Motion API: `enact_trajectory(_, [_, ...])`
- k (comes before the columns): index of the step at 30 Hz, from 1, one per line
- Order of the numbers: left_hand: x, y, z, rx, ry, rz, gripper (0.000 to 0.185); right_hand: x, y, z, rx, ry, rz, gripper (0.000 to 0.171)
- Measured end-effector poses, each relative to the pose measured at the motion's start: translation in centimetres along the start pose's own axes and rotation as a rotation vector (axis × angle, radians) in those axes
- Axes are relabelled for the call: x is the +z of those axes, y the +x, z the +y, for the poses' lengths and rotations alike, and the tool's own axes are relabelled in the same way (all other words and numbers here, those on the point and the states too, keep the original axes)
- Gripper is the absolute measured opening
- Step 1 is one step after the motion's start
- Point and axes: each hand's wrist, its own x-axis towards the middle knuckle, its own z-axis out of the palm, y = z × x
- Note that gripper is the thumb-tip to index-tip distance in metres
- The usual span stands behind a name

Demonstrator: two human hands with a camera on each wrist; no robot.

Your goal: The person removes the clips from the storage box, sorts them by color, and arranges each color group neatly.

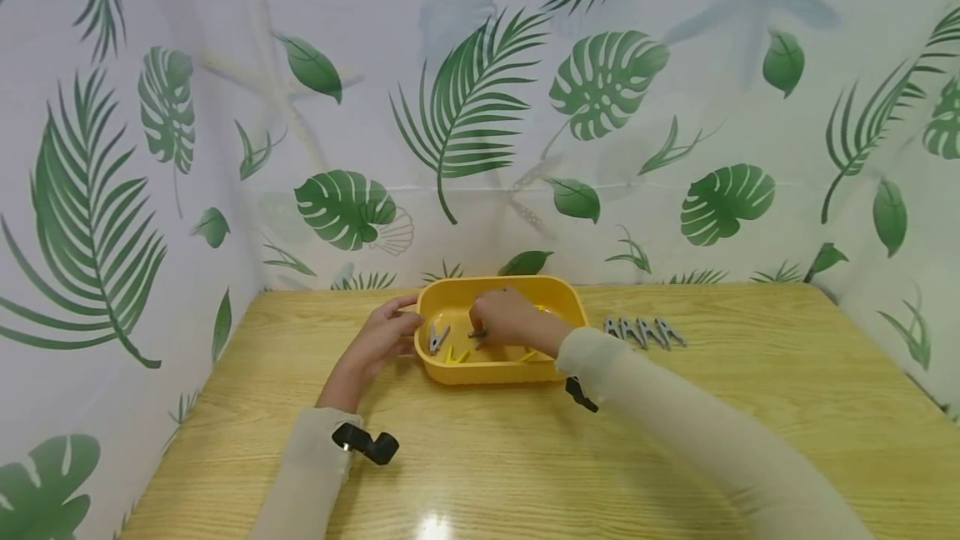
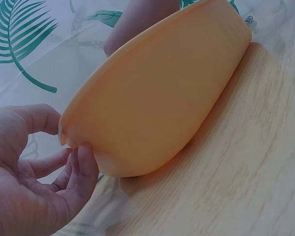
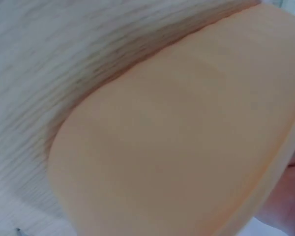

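Observation:
A yellow plastic basin [image 1: 495, 372] stands on the table with clothespins inside. My left hand [image 1: 384, 335] grips its left end; in the left wrist view, fingers and thumb of that hand [image 2: 44, 172] pinch the rim. My right hand [image 1: 504, 317] reaches down into the basin, fingers curled and pointing at the floor of it. At its fingertips a grey clothespin [image 1: 478, 335] shows, partly hidden by the hand. Left of it lie another grey clothespin [image 1: 437, 339] and a yellow clothespin [image 1: 455, 355]. The basin wall [image 3: 177, 137] covers most of the right wrist view.
Several grey clothespins [image 1: 643, 332] lie in a row on the wooden table [image 1: 480, 457], right of the basin. Behind the table hangs a white cloth [image 1: 495, 248] printed with green leaves. More yellow pieces lie under the right hand and wrist, partly covered.

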Motion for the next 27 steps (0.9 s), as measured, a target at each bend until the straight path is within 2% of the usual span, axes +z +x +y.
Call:
enact_trajectory(8, [-0.1, 0.1, -0.2, -0.009, -0.006, 0.003, 0.055, 0.0, 0.4, -0.1, -0.056, 0.048, -0.051, 0.025])
enact_trajectory(15, [0.0, 0.2, -0.2, -0.005, -0.001, 0.0, 0.055, -0.2, 0.7, -0.4, -0.061, 0.03, -0.043, 0.017])
enact_trajectory(27, [0.1, 0.0, 0.0, -0.014, 0.0, 0.008, 0.055, -3.2, -1.8, -0.7, -0.036, 0.025, -0.022, 0.024])
